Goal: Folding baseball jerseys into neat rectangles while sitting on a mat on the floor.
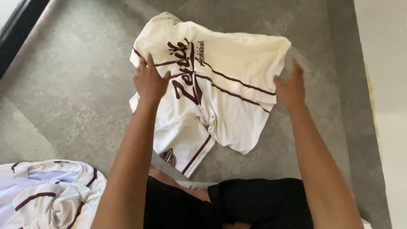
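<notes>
Now | left hand (149, 81), right hand (291, 87) grip cream jersey (231, 80) | grey floor (72, 85)

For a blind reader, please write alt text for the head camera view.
Two bare hands, left hand and right hand, hold a cream jersey with maroon stripes above a grey floor. More cream garments lie at lower left.

Cream jersey in my hands

My cream baseball jersey (220, 85), maroon-piped with script lettering, hangs crumpled and partly folded above the grey floor (76, 85), its lower edge drooping toward my lap.
</notes>
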